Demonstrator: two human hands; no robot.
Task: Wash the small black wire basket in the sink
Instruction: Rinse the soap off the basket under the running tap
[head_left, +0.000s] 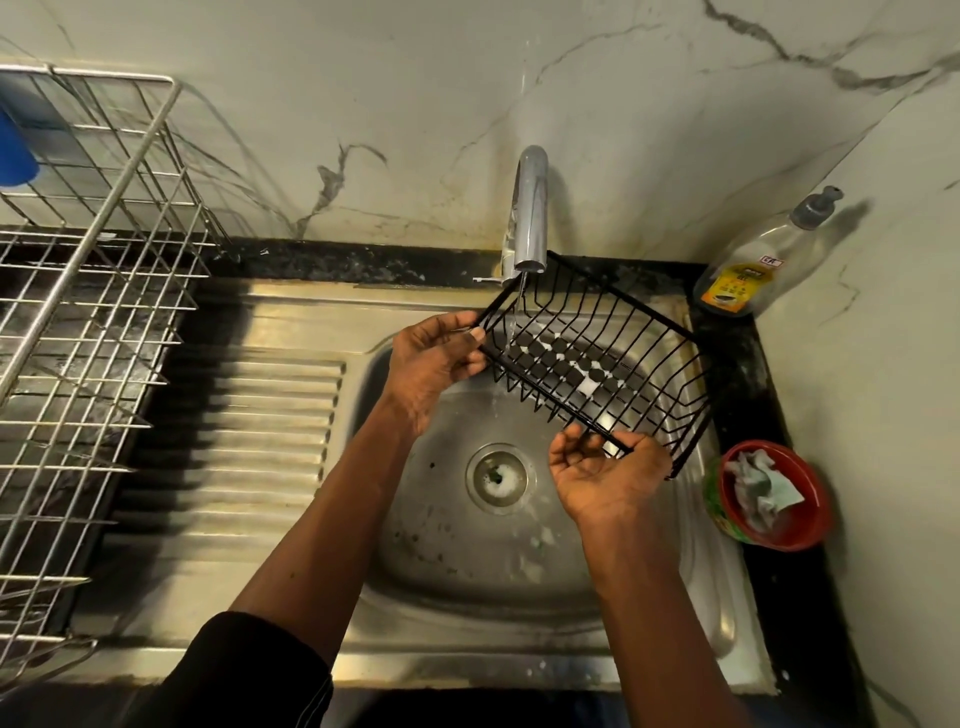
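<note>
The small black wire basket is held in the air above the bowl of the stainless steel sink, tilted, with its open top facing the person. Its far rim sits directly under the spout of the chrome tap. A thin stream of water runs from the spout through the left side of the basket.

The left hand grasps the left corner of the basket rim, with thumb and fingers pinched on the wire. The right hand is palm up and its fingers curl around the near rim wire.

The round drain lies below and between the two hands, with foam in it. The ridged drainboard adjoins the bowl on the left.

A silver wire dish rack occupies the left end of the black stone worktop. A clear pump bottle with a yellow label stands in the far right corner of the worktop. A red bowl containing a crumpled cloth sits at the right edge of the worktop, just beside the sink.
</note>
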